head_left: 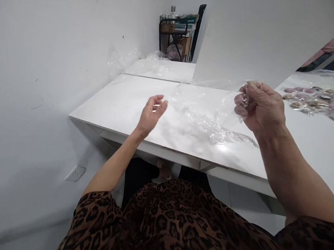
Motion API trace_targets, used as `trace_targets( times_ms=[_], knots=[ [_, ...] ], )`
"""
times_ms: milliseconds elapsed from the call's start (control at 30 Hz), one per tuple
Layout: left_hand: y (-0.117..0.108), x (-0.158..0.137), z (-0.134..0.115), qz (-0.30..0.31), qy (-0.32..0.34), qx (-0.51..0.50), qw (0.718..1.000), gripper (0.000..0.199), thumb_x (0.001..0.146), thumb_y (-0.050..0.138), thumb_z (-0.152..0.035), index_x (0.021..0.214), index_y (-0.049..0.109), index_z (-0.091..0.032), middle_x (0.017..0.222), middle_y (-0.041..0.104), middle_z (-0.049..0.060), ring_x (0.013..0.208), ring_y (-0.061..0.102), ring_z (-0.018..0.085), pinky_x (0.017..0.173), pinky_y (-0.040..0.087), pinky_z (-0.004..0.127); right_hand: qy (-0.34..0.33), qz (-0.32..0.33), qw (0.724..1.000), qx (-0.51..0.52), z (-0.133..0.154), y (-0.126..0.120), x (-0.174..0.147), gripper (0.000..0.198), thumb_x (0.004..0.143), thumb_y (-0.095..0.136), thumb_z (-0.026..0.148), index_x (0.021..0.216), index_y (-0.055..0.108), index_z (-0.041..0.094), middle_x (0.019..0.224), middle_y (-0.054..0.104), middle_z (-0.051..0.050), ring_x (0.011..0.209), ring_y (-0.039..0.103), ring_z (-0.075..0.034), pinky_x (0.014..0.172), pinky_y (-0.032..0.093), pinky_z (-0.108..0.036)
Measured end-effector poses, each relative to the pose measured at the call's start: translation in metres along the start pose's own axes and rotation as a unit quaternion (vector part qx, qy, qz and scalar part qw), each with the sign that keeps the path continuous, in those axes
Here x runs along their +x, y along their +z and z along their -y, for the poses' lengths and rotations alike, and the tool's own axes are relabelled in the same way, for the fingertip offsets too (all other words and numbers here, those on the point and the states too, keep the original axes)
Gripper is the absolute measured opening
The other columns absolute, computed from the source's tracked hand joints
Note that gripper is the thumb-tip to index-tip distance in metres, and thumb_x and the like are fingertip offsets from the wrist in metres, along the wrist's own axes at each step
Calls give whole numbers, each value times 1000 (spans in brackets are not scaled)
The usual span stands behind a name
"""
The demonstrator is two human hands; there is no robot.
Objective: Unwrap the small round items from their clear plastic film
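My right hand [265, 103] is closed around crumpled clear plastic film [209, 128], raised above the white table. The film spreads from that hand leftward and down over the tabletop, wrinkled and shiny. Whether it is a bag or a loose sheet I cannot tell. Near the film's left side, my left hand [153, 113] hovers over the table with loosely curled fingers. Its thumb and fingertips are slightly apart, and nothing shows between them. To the right of my right hand lie clear plastic packs [317, 100] with rows of small round pink, brown and dark pieces.
The white table [107, 102] runs along a wall at left. More clear plastic [155, 62] lies at its far end. A white panel [257, 34] rises behind the table. Beyond stands a black rack [173, 33] with boxes. A wall socket [75, 173] is low at left.
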State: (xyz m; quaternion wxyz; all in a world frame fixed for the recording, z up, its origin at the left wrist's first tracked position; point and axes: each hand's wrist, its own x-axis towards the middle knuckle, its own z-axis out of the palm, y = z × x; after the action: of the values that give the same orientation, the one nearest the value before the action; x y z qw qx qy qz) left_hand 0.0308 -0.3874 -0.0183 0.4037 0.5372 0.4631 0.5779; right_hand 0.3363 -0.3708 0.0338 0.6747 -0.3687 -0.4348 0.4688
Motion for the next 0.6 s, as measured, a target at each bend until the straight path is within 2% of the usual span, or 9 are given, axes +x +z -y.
trace_targets(
  times_ms=[133,200,267,300,367,433,467,533,600],
  knots=[
    [31,-24,10,123,-46,9,991,88,76,88,-58,150,55,-25,154,52,20,130,58,37,100,52,40,-21,50,998,21,-8,9,-5,25,73,90,26,77,67,17,81,62,1,64,68,-12,32,37,-19],
    [48,-32,15,167,-94,21,981,110,68,94,-57,161,42,-26,161,44,25,131,58,41,100,53,47,-21,87,996,20,-12,16,-11,27,76,89,31,79,66,18,82,63,0,68,70,-14,35,42,-21],
    [63,-35,20,190,-126,28,973,121,66,97,-51,166,32,-27,157,48,27,118,65,37,95,55,47,-7,119,993,5,-13,21,-17,27,81,88,35,81,65,21,82,66,-1,69,70,-14,41,46,-22],
    [69,-35,24,195,-128,21,972,118,68,96,-47,166,32,-27,149,56,26,107,69,32,89,57,45,0,130,991,-4,-13,23,-20,26,83,86,36,82,64,22,83,69,-1,68,71,-14,44,48,-22],
    [77,-32,30,200,-114,-8,973,93,76,90,-38,157,47,-24,119,71,16,80,70,20,73,58,34,4,142,990,-15,-10,24,-22,25,86,84,37,85,64,22,86,74,-2,64,71,-14,49,51,-23],
    [76,-26,34,187,-97,-40,977,54,83,80,-31,134,67,-19,88,71,6,62,64,13,60,53,26,-13,122,992,-15,-5,18,-20,23,87,83,35,85,65,21,86,76,-4,60,71,-14,49,51,-25],
    [72,-23,35,170,-94,-53,979,38,86,77,-29,122,72,-17,80,69,3,58,62,11,56,51,23,-27,98,995,-11,-1,12,-17,22,88,81,34,84,65,20,86,77,-4,59,70,-14,48,51,-25],
    [59,-18,34,124,-100,-79,984,25,89,73,-27,111,75,-16,83,70,2,59,65,9,55,50,20,-50,29,998,7,5,-4,-9,19,91,78,29,82,64,19,81,76,-4,57,69,-14,47,49,-25],
    [43,-13,31,87,-105,-101,986,26,90,73,-27,114,75,-18,101,74,4,66,70,9,57,52,19,-55,-40,997,25,9,-22,0,20,96,71,23,79,62,18,77,74,-4,54,66,-13,47,47,-24]
  ],
)
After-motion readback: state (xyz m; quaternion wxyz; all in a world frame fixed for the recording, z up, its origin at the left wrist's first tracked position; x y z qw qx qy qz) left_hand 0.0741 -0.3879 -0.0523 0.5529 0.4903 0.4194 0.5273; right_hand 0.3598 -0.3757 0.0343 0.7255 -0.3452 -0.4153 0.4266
